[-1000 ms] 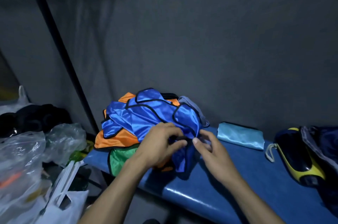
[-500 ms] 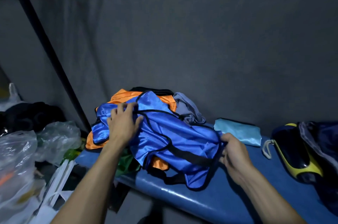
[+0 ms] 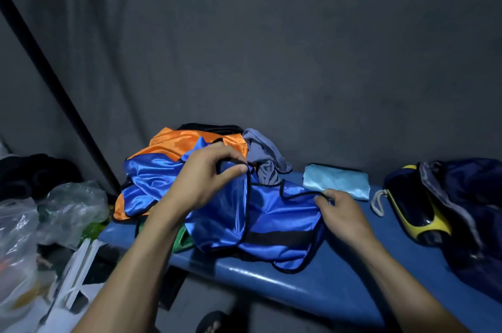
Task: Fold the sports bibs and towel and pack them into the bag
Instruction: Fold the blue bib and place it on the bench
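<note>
At the far left, clear plastic bags [image 3: 24, 224] sit beside the blue bench [image 3: 339, 289], and on the bench's left end lies the heap of sports bibs, an orange bib [image 3: 184, 142] topmost at the back with a green one [image 3: 182, 240] peeking out below. The step in hand looks like the first fold of the blue bib [image 3: 260, 218], which is spread across the bench in front of the heap. The left hand [image 3: 206, 177] reaches forward with the wrist raised and pinches the bib's black-trimmed edge between thumb and curled fingers; the right hand [image 3: 339, 210], lower and palm-down, grips the trim at the bib's right side. The next move probably calls for pulling the slippery fabric taut and laying one half squarely over the other. A grey garment [image 3: 264, 158] lies crumpled behind. Further right, a folded light-blue towel [image 3: 336, 181] rests on the bench, then a yellow-and-black item [image 3: 415, 213], and finally the dark navy bag [image 3: 472, 205], nothing visibly packed yet.
</note>
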A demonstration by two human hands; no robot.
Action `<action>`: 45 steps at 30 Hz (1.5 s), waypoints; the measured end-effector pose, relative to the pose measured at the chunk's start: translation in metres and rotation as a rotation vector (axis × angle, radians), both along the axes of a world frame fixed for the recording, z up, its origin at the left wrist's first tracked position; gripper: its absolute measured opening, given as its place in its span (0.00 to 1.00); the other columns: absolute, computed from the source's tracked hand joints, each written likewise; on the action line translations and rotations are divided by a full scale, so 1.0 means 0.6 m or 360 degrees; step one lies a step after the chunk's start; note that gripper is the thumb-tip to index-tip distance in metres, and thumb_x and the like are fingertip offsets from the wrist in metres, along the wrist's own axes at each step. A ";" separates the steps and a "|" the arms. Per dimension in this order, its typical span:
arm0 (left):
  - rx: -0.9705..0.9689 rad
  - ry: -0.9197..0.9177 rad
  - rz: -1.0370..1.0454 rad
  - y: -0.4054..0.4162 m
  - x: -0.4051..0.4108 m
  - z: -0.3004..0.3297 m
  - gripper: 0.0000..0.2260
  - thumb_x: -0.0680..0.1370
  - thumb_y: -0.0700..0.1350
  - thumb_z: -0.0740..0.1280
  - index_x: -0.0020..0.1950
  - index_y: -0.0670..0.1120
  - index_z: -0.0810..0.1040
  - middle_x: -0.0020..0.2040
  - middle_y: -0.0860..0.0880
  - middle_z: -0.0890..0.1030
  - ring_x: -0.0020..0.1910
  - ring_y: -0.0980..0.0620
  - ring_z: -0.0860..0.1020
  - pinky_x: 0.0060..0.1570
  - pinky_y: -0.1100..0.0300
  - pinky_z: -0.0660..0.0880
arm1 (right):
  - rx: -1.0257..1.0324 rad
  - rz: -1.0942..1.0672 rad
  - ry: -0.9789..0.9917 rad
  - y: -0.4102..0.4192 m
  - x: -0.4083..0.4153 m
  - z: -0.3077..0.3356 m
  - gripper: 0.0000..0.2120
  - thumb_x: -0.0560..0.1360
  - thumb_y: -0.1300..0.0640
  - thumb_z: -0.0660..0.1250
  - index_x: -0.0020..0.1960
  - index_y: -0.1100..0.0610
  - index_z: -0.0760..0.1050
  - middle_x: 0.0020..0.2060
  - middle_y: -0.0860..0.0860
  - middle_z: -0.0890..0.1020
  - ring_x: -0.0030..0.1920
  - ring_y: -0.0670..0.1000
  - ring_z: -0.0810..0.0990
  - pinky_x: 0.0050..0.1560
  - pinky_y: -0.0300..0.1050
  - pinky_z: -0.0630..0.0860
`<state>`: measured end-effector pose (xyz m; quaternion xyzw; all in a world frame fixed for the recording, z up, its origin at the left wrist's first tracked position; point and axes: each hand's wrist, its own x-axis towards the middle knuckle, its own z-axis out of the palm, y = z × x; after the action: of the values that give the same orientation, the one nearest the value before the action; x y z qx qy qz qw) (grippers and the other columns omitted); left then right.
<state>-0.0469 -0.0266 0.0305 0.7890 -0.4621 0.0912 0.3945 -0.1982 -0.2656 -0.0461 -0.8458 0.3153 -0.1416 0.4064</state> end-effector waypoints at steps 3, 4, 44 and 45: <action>0.0124 0.0016 -0.0127 -0.014 -0.021 0.018 0.03 0.76 0.46 0.76 0.48 0.50 0.85 0.43 0.60 0.80 0.45 0.63 0.78 0.45 0.68 0.68 | -0.0002 -0.0003 -0.0090 -0.005 -0.017 0.015 0.16 0.79 0.61 0.59 0.33 0.55 0.64 0.28 0.49 0.70 0.33 0.52 0.69 0.35 0.48 0.65; 0.0068 0.0088 -0.0288 -0.021 -0.038 0.033 0.03 0.76 0.45 0.76 0.48 0.48 0.85 0.42 0.60 0.81 0.45 0.62 0.79 0.46 0.68 0.69 | 0.0049 -0.0004 -0.0151 -0.008 -0.021 0.021 0.15 0.78 0.64 0.57 0.33 0.56 0.65 0.28 0.48 0.70 0.33 0.51 0.69 0.34 0.47 0.64; -0.0341 0.1174 -0.0828 -0.144 -0.136 0.037 0.03 0.77 0.39 0.72 0.47 0.40 0.84 0.44 0.44 0.85 0.47 0.50 0.84 0.49 0.62 0.77 | 0.0187 0.0717 -0.1067 0.011 -0.100 0.125 0.10 0.74 0.55 0.74 0.49 0.56 0.74 0.43 0.58 0.80 0.42 0.54 0.79 0.47 0.57 0.77; -0.0341 0.1170 -0.0845 -0.139 -0.139 0.040 0.03 0.78 0.40 0.72 0.47 0.40 0.84 0.45 0.43 0.85 0.47 0.49 0.84 0.50 0.61 0.77 | 0.0163 0.0713 -0.1099 0.012 -0.103 0.126 0.09 0.74 0.57 0.74 0.48 0.55 0.74 0.44 0.60 0.80 0.42 0.58 0.79 0.47 0.59 0.77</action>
<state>-0.1301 -0.1101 0.0542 0.5782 -0.4654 -0.2515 0.6211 -0.2600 -0.2585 0.0296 -0.7750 -0.0247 -0.3093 0.5506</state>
